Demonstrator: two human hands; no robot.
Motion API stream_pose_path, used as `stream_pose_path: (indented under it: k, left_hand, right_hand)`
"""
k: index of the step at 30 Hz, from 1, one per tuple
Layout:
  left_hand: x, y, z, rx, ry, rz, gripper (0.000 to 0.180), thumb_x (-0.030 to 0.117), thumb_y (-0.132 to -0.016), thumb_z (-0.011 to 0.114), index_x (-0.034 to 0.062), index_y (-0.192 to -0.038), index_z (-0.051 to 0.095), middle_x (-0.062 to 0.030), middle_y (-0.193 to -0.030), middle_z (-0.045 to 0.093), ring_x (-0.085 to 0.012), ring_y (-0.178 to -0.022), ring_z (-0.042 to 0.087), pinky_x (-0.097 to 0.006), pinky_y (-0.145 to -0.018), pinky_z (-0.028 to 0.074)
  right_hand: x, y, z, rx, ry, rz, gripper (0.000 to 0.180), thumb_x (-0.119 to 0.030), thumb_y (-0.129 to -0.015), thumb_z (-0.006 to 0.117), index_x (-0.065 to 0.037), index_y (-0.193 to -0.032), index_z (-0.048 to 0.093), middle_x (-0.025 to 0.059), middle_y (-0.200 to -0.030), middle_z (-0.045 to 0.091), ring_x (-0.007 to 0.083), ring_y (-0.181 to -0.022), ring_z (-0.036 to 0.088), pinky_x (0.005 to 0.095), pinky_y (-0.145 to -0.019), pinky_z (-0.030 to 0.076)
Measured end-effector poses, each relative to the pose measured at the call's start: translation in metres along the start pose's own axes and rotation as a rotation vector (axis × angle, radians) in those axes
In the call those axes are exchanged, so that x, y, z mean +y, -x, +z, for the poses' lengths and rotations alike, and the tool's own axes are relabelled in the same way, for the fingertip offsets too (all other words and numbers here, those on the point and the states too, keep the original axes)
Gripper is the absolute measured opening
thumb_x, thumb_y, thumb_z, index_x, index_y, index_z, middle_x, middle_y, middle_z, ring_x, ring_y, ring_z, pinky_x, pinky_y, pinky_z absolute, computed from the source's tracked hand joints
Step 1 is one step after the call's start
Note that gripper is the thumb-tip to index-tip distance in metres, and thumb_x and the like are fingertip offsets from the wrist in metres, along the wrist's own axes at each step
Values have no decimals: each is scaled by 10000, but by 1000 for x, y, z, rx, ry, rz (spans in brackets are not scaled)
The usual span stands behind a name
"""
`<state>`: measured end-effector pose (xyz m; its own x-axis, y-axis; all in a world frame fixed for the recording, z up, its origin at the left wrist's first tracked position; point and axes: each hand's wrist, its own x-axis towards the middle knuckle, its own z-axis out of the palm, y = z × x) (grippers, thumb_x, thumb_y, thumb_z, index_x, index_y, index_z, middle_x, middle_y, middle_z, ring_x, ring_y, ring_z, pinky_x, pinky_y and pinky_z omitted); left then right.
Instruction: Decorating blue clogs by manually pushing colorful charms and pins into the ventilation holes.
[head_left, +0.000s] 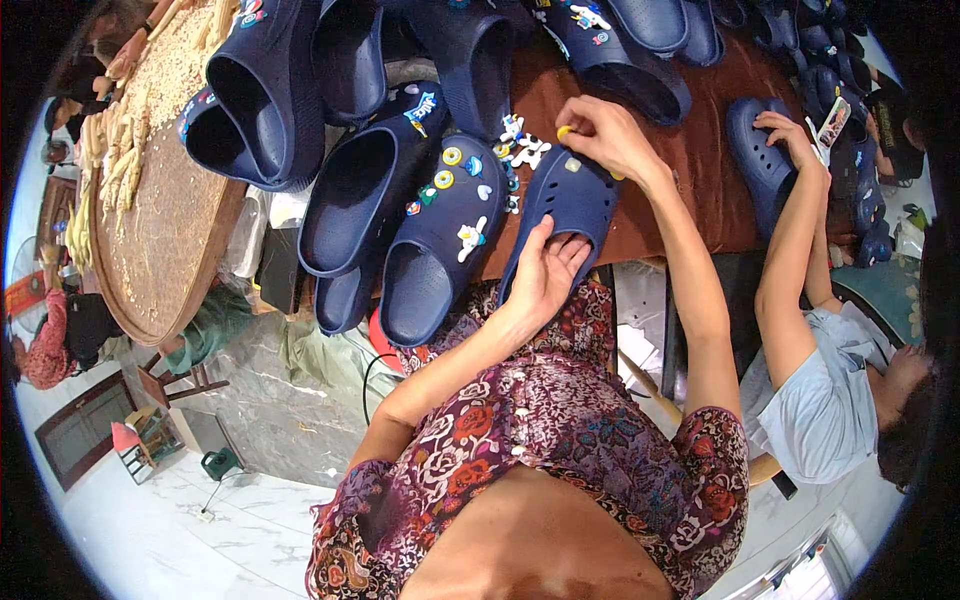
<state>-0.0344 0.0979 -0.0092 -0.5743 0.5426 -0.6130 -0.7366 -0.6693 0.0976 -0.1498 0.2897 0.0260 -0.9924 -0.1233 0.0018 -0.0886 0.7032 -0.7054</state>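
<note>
1. Left hand (545,275) grips the near opening of a navy clog (572,200) lying on the brown table (700,150).
2. Right hand (605,135) pinches a small yellow charm (565,131) over the clog's far toe.
3. Loose charms (520,145) lie just left.

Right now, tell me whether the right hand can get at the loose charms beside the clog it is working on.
Probably yes: the right hand hovers just right of the loose charms, with nothing between them.
</note>
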Motion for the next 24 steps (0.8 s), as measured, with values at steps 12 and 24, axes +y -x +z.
stream_pose_path:
  k: [12,24]
  left_hand:
    - [9,7,13,-24,81,-49,317,108,-950,622,83,-1253,534,-62,-1200,611,-198,-1167,583,-379,-1043,470]
    - [8,4,6,-52,75,-84,379,375,-927,673,171,-1226,559,-50,-1195,611,-186,-1174,548,-389,-1098,390]
  right_hand:
    - [-49,66,-2,-180,-196,-107,172,-130,-830,699,0,-921,631,116,-865,657,275,-783,647,380,-719,508]
    - [-53,82,3,-102,-69,-284,129,-99,-879,619,4,-953,641,117,-938,638,321,-972,592,416,-919,452]
